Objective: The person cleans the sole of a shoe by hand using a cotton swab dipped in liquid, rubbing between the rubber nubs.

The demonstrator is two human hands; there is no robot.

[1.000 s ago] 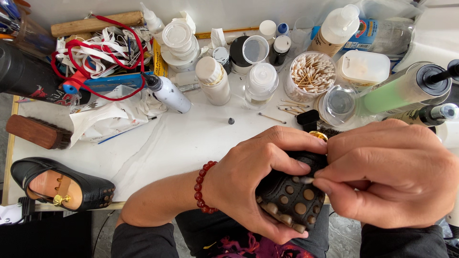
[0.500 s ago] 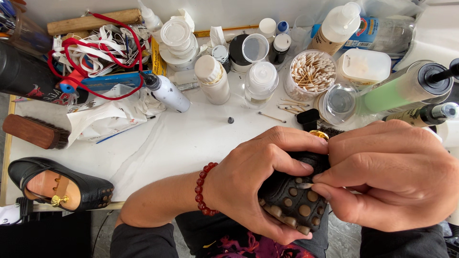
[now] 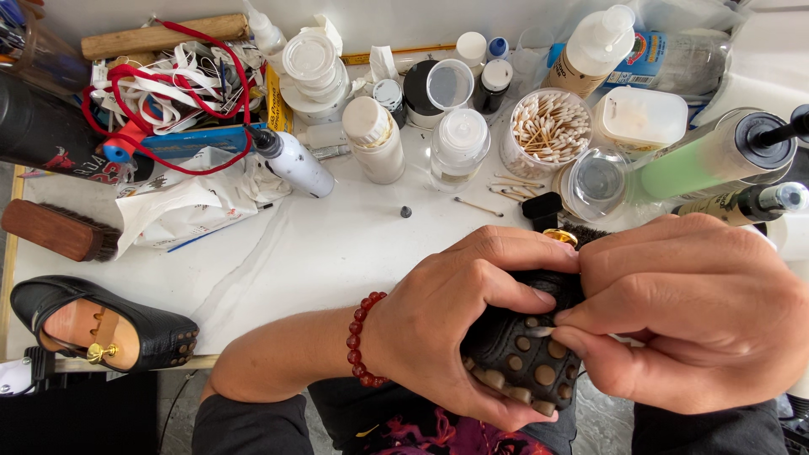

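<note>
A white worktable (image 3: 337, 253) stands against a pale wall (image 3: 404, 17) in daylight.

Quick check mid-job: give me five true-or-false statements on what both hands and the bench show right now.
1. Both hands grip the black studded shoe. True.
2. The left hand wears a red bead bracelet at the wrist. True.
3. The second black shoe sits at the bench's right edge. False: it lies at the left edge.
4. The jar of cotton swabs is capped. False: it stands open, swabs showing.
5. The right hand pinches at the shoe's sole side. True.
</note>
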